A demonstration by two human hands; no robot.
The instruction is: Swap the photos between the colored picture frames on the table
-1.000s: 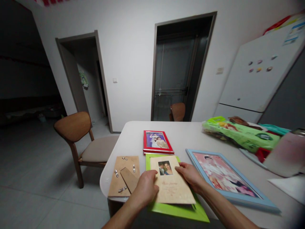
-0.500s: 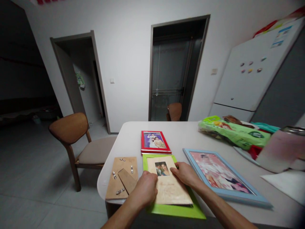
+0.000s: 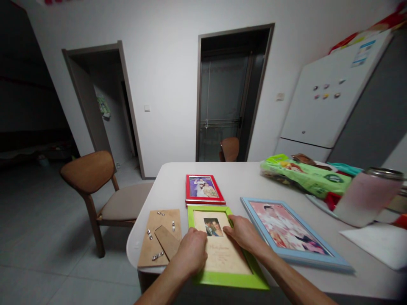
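Observation:
A cream photo card (image 3: pixel 227 258) with a small couple's picture and faint writing lies within the lime-green picture frame (image 3: pixel 233 278) at the table's front edge. My left hand (image 3: pixel 193 250) is closed at the card's left edge, its curled fingers over the frame's left side. On the opposite edge, my right hand (image 3: pixel 244 233) pinches, thumb on the card and fingers by the frame's right rim; the fingertips' undersides are hidden. Left of the green frame lies a brown backing board (image 3: pixel 162 243) with metal clips and a stand leg.
Behind the green frame lies a red-framed photo (image 3: pixel 205 189). To the right are a blue-framed photo (image 3: pixel 295 237), a green package (image 3: pixel 310 176), a pinkish jar (image 3: pixel 369 197) and white paper (image 3: pixel 377 243). A wooden chair (image 3: pixel 89 173) stands at the left.
The photo card has dropped from lying raised and slightly askew over the green frame to sitting inside its border. Both hands keep their places on its sides; the view shifts slightly.

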